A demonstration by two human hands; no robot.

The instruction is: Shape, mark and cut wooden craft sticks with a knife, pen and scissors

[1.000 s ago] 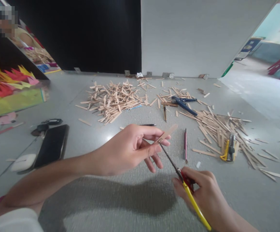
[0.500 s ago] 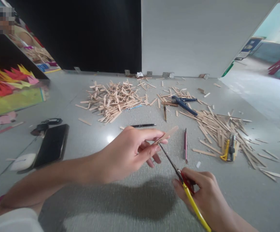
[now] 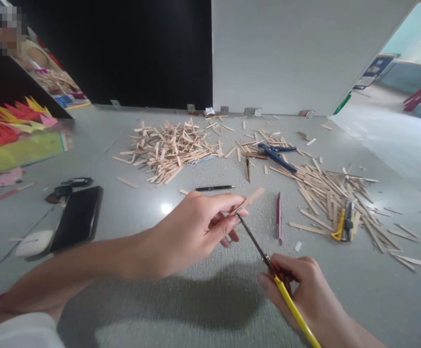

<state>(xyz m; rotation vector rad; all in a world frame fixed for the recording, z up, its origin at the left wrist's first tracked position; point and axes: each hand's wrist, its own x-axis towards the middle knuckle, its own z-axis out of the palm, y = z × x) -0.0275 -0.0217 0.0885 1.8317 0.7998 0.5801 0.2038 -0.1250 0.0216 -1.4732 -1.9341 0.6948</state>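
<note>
Between the thumb and fingers of my left hand [image 3: 192, 229] a flat wooden stick [image 3: 253, 198] is pinched, its far end pointing up and to the right. My right hand [image 3: 307, 285] grips a pair of scissors [image 3: 293, 309] with yellow and red handles. The scissor tips meet the stick by my left fingertips; whether they have cut into it I cannot tell. Beyond my hands lie a black pen [image 3: 215, 188] and a pink pen-like tool [image 3: 278, 217].
A pile of short wooden pieces [image 3: 170, 150] and a heap of longer sticks [image 3: 326, 191] lie ahead. Nearby are blue-handled cutters [image 3: 276, 155], a yellow utility knife [image 3: 344, 224], a phone [image 3: 76, 217] and a white mouse [image 3: 35, 243]. A black and white panel [image 3: 286, 58] stands behind; a person is far left.
My left hand and the stick have shifted very slightly left. The scissor blades look a little closer together, with the tips still at the stick.
</note>
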